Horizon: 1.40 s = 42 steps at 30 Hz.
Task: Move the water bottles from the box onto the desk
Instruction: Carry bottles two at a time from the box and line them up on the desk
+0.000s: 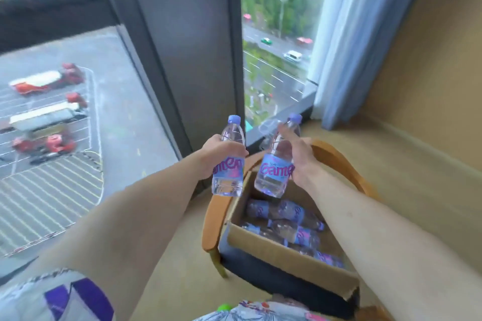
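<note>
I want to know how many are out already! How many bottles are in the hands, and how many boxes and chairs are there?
Clear plastic water bottles with purple caps held in hands: 2 (left hand's bottle, right hand's bottle)
Brown cardboard box: 1
Wooden-armed chair under the box: 1
Total: 4
More bottles lie in the box, too jumbled to count.

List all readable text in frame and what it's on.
"amer", partly hidden by fingers: blue label of the clear plastic bottle in the left hand.
"eamer", first letter unclear: blue label of the clear plastic bottle in the right hand.
Labels on bottles in the cardboard box: too blurred.
</note>
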Each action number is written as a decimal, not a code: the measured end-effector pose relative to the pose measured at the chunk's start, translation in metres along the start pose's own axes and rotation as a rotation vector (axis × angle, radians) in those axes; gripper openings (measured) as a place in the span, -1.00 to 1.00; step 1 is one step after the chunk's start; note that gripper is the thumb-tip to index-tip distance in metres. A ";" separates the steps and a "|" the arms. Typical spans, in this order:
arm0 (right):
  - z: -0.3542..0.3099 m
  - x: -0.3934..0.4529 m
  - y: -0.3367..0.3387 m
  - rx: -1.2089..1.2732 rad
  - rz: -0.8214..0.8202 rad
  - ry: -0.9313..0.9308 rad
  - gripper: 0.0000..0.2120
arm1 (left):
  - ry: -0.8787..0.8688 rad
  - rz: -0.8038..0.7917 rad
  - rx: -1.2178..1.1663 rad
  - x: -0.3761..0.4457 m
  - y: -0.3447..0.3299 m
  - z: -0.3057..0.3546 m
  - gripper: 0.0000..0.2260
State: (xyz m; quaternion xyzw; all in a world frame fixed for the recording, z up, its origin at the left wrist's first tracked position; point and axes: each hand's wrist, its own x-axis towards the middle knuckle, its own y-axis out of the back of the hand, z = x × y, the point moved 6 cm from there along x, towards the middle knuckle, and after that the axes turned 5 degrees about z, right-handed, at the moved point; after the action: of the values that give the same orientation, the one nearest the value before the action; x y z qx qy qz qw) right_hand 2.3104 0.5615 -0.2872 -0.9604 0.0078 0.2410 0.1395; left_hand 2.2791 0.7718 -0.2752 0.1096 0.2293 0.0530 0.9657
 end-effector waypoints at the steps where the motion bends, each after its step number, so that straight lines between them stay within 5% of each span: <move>1: -0.002 -0.001 -0.016 -0.050 -0.073 -0.029 -0.62 | -0.007 0.038 -0.055 -0.008 0.010 0.002 -0.74; 8: 0.013 -0.034 -0.100 -0.353 -0.423 -0.067 -0.63 | 0.030 0.383 -0.300 -0.085 0.075 -0.023 -0.38; 15: 0.065 -0.116 -0.174 -0.594 -0.755 -0.071 -0.59 | 0.093 0.845 -0.414 -0.230 0.131 -0.092 -0.60; 22: 0.129 -0.262 -0.233 -0.664 -1.115 -0.120 -0.72 | 0.147 1.199 -0.536 -0.404 0.142 -0.150 -0.41; 28: 0.203 -0.413 -0.236 -0.770 -1.353 -0.147 -0.64 | 0.163 1.432 -0.595 -0.568 0.106 -0.206 -0.73; 42: 0.380 -0.811 -0.082 -1.031 -1.866 -0.329 -0.51 | 0.292 1.951 -0.896 -0.960 -0.099 -0.366 -0.62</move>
State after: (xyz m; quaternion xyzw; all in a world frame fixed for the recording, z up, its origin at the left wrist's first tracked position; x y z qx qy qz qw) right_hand 1.4254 0.7012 -0.2090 -0.4862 -0.8488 0.1397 -0.1540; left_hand 1.2648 0.5973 -0.2032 -0.1253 0.1160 0.8899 0.4229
